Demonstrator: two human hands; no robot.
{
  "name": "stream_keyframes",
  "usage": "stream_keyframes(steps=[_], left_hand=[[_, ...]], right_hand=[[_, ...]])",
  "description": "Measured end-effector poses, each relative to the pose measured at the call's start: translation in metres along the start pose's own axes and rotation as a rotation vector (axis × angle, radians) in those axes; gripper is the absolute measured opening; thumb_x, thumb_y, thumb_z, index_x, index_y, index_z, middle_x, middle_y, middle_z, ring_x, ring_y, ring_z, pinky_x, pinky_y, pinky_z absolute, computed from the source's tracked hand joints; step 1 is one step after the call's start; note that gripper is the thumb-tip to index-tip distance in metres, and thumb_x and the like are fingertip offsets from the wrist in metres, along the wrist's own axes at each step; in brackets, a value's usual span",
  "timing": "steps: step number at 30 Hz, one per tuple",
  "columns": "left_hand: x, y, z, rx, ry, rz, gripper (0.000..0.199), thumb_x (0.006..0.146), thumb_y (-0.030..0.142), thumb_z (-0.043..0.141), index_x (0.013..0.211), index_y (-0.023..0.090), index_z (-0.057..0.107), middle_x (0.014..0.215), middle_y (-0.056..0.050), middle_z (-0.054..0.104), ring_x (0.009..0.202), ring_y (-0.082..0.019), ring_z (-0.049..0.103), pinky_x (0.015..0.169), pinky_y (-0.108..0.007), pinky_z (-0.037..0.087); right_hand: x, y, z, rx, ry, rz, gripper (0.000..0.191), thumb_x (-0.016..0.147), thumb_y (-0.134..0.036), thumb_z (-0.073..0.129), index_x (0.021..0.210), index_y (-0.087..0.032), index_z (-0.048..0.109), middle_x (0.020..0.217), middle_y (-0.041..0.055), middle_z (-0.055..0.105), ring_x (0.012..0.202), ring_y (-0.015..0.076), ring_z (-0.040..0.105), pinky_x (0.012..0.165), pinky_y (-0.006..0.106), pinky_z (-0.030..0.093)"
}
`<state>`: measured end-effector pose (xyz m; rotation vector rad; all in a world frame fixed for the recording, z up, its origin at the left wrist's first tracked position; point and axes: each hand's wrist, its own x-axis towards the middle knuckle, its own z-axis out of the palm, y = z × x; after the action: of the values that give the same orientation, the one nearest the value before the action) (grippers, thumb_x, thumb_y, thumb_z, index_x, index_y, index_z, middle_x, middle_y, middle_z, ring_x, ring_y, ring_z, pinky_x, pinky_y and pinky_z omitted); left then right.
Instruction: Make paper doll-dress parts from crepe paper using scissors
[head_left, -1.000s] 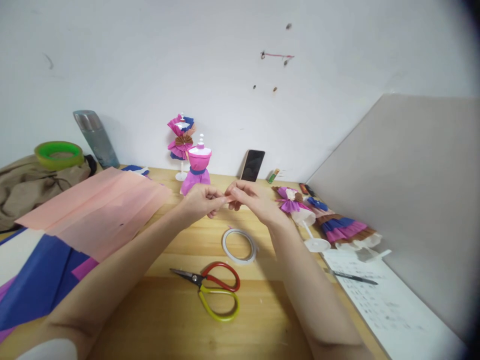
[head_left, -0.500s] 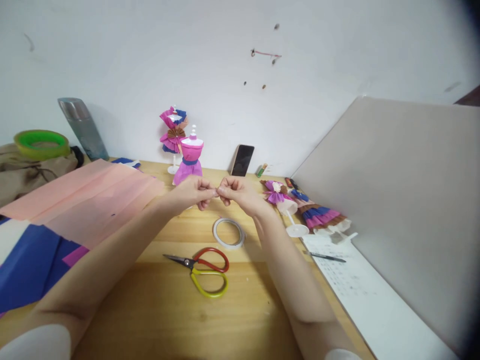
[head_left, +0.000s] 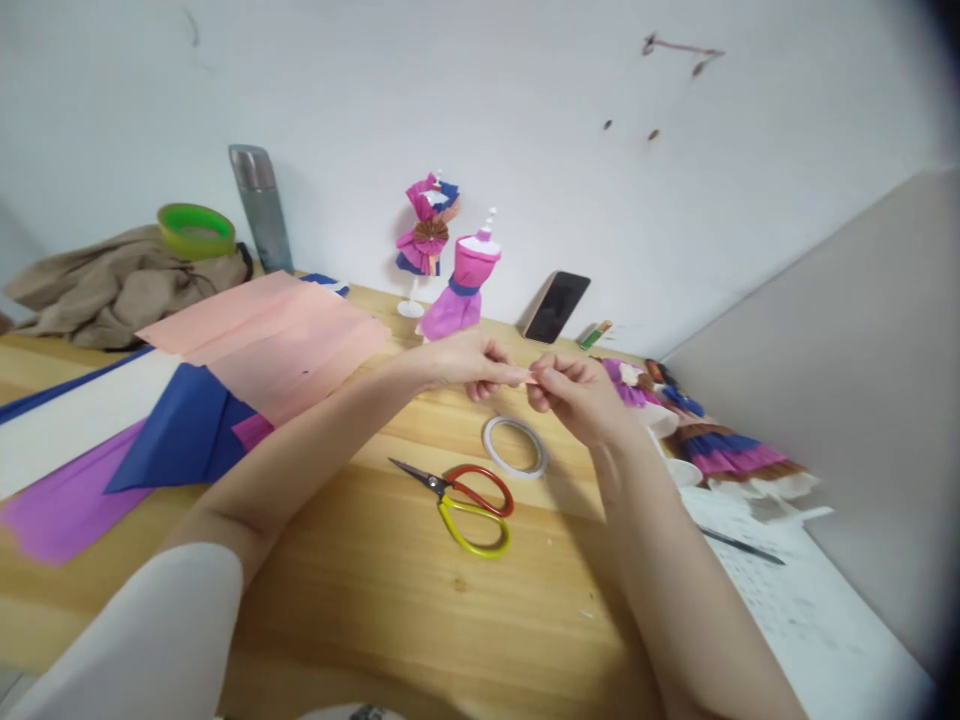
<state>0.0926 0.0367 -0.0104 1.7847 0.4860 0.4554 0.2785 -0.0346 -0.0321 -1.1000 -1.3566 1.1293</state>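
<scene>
My left hand and my right hand meet above the table, thumbs and fingers pinched on a small peach piece between them. Most of that piece is hidden by the fingertips. Just below lies a white tape ring, with red-and-yellow-handled scissors nearer to me, blades pointing left. Behind my left hand stands a mannequin in a pink dress, and beyond it another with ruffled paper. Peach paper sheets lie left of my hands.
Blue paper, purple paper, a cloth, green tape and a bottle are at left. A phone leans on the wall. At right are dressed figures and a pen on white paper.
The view has turned left and tilted, so the scene sits further right and more paper shows at left. A peach bit now shows between my fingertips, which are slightly further apart.
</scene>
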Motion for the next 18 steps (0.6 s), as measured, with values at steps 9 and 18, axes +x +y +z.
stream_keyframes(steps=[9, 18], left_hand=[[-0.007, 0.006, -0.004, 0.092, -0.139, 0.064, 0.027, 0.081, 0.040, 0.066, 0.077, 0.013, 0.069, 0.056, 0.002, 0.055, 0.052, -0.007, 0.053, 0.050, -0.019, 0.043], [-0.015, 0.013, 0.004, 0.004, -0.152, 0.011, 0.024, 0.078, 0.036, 0.069, 0.071, 0.014, 0.066, 0.056, 0.001, 0.059, 0.051, -0.008, 0.057, 0.053, -0.020, 0.048]], right_hand=[[-0.007, -0.010, 0.005, -0.015, 0.000, -0.030, 0.038, 0.062, -0.048, 0.083, 0.061, -0.017, 0.062, 0.049, -0.0008, 0.056, 0.041, 0.0082, 0.045, 0.042, 0.022, 0.033], [-0.015, -0.030, 0.007, -0.139, -0.042, -0.087, 0.039, 0.062, -0.050, 0.081, 0.061, -0.016, 0.062, 0.051, -0.0005, 0.058, 0.043, 0.0089, 0.049, 0.045, 0.022, 0.038]])
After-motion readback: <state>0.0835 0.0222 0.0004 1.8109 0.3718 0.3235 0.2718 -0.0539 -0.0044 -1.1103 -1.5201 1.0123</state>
